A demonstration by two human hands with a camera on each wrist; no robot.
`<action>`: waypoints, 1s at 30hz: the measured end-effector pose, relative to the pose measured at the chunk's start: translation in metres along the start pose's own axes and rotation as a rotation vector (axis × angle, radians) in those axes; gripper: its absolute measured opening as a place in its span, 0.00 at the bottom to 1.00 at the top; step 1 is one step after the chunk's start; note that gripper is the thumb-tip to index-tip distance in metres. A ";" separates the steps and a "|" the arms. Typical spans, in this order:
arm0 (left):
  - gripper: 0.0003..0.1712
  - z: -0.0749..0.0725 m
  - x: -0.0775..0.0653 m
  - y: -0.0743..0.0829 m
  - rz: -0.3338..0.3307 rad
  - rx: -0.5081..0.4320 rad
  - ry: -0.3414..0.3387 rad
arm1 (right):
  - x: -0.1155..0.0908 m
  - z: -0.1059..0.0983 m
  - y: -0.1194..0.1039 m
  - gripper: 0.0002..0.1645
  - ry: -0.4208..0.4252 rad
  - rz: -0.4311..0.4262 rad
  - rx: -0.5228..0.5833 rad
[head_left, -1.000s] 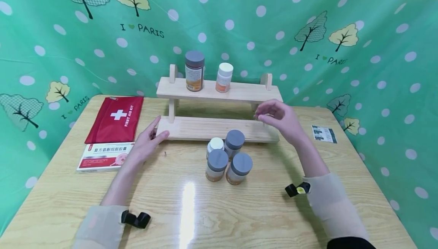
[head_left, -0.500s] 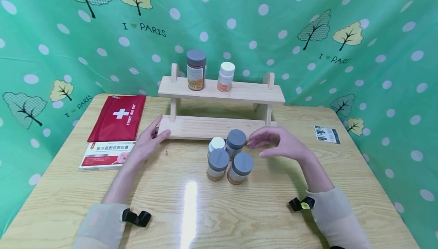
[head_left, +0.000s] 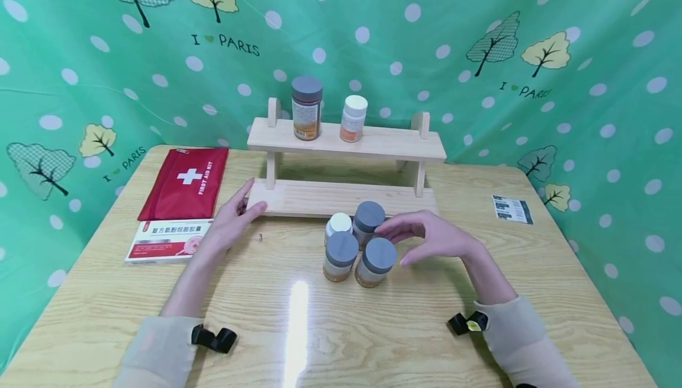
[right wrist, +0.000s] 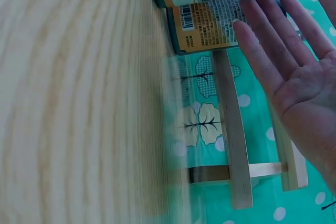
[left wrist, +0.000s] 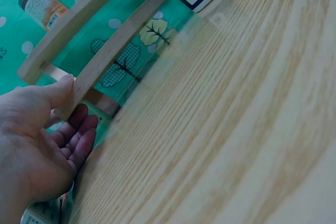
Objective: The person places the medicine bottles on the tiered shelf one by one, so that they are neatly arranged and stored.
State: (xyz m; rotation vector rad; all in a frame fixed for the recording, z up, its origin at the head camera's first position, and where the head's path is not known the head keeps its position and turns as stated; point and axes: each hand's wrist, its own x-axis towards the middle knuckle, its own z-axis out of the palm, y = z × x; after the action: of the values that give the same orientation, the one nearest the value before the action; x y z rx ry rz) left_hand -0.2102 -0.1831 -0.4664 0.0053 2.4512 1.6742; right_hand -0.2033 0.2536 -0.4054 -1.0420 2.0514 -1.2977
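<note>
My left hand (head_left: 230,220) grips the left end of the lower board of a two-tier wooden shelf (head_left: 346,197), thumb on top and fingers curled below, as the left wrist view shows. In front of the shelf stands a close cluster of bottles: a white-capped pill bottle (head_left: 338,225) and three grey-capped supplement bottles (head_left: 335,263). My right hand (head_left: 426,234) reaches in from the right, its fingertips right at the rear grey-capped bottle (head_left: 367,222) and its thumb apart. The right wrist view shows its fingers extended beside the bottles' printed labels (right wrist: 202,27).
On the upper board stand a tall dark-capped bottle (head_left: 306,109) and a white-capped bottle (head_left: 353,118). A red first aid kit pouch (head_left: 183,183) and a white-and-red medicine box (head_left: 167,241) lie at the left. A small printed packet (head_left: 511,209) lies at the right.
My right hand has come down from the shelf's right end, toward the bottle cluster, and its fingers have come up to the rear bottle. My left hand stays at the shelf's left end.
</note>
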 end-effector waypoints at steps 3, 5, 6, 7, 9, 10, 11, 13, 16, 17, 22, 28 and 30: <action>0.48 0.001 0.000 0.000 -0.016 -0.008 -0.005 | 0.001 0.002 -0.001 0.38 0.004 0.017 -0.021; 0.48 0.001 0.001 0.000 -0.021 -0.012 -0.006 | 0.002 0.004 -0.001 0.38 0.000 0.023 -0.033; 0.48 0.001 0.000 0.000 -0.023 -0.012 -0.007 | 0.002 0.005 -0.001 0.37 -0.001 0.029 -0.038; 0.48 0.001 0.000 0.000 -0.023 -0.010 -0.007 | 0.003 0.006 -0.001 0.37 -0.005 0.025 -0.046; 0.48 0.001 0.000 0.000 -0.024 -0.007 -0.008 | 0.003 0.008 -0.001 0.36 -0.012 0.021 -0.063; 0.48 0.001 0.000 0.000 -0.024 -0.005 -0.008 | 0.004 0.009 -0.001 0.36 -0.011 0.021 -0.072; 0.48 0.001 0.000 0.000 -0.025 -0.001 -0.010 | 0.004 0.010 -0.001 0.35 -0.010 0.021 -0.083; 0.48 0.000 0.000 -0.001 -0.025 0.002 -0.009 | 0.004 0.011 0.000 0.35 -0.005 0.026 -0.099; 0.48 0.001 -0.001 0.000 -0.024 0.005 -0.006 | 0.005 0.012 0.000 0.34 0.005 0.047 -0.106; 0.48 0.001 -0.001 0.000 -0.021 0.006 -0.005 | 0.005 0.012 0.001 0.34 0.005 0.053 -0.105; 0.48 0.001 -0.001 0.000 -0.021 -0.001 -0.009 | 0.005 0.012 0.001 0.34 0.001 0.067 -0.106; 0.49 0.001 -0.001 0.000 -0.014 0.007 -0.005 | 0.006 0.013 0.000 0.33 0.001 0.076 -0.110; 0.49 0.001 -0.001 0.000 -0.009 0.015 0.002 | 0.006 0.013 -0.001 0.33 0.003 0.073 -0.107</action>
State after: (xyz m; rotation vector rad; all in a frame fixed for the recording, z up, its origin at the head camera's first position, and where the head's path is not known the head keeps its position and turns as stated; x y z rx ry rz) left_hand -0.2094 -0.1817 -0.4665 -0.0052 2.4618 1.6532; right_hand -0.1968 0.2416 -0.4106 -1.0011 2.1608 -1.1646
